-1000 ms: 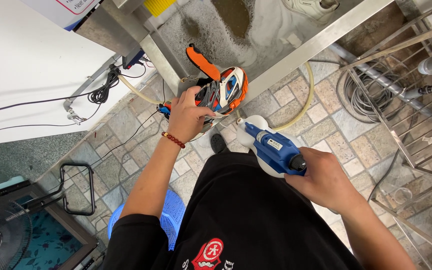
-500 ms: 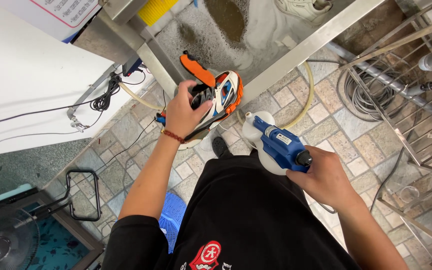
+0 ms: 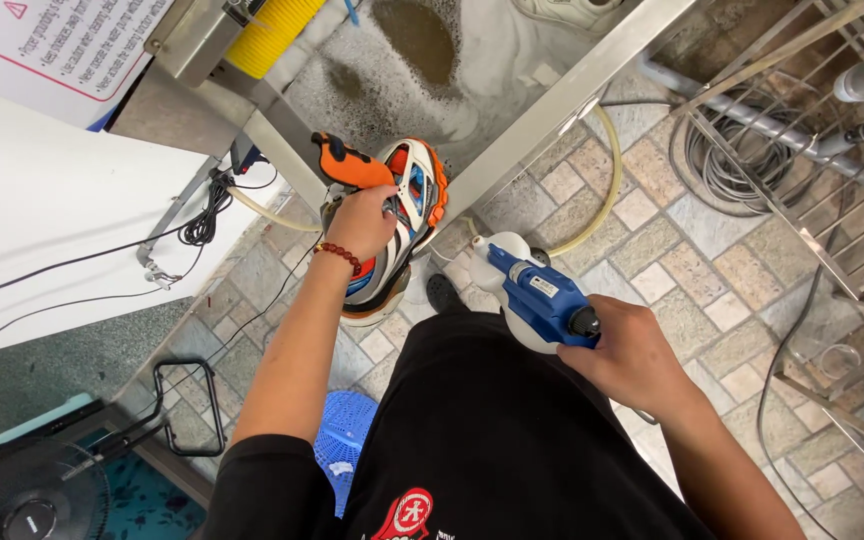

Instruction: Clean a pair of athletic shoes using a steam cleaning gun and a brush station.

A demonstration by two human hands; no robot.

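1. We are gripping a multicoloured sneaker [image 3: 397,225] in our left hand [image 3: 362,222], fingers closed around it, at the steel sink's edge [image 3: 552,105].
2. Our right hand [image 3: 632,355] is clasping a blue-and-white spray bottle [image 3: 532,295] (nozzle pointing toward the sneaker).

Just one view here, a camera worn on the head, looking almost straight down the person's black shirt [image 3: 512,440] to the tiled floor [image 3: 692,270]. It faces forward toward the steel sink [image 3: 512,150] edge along the top of the frame. Both forearms come in from the bottom, so it sits close. No second view shares anything with it.
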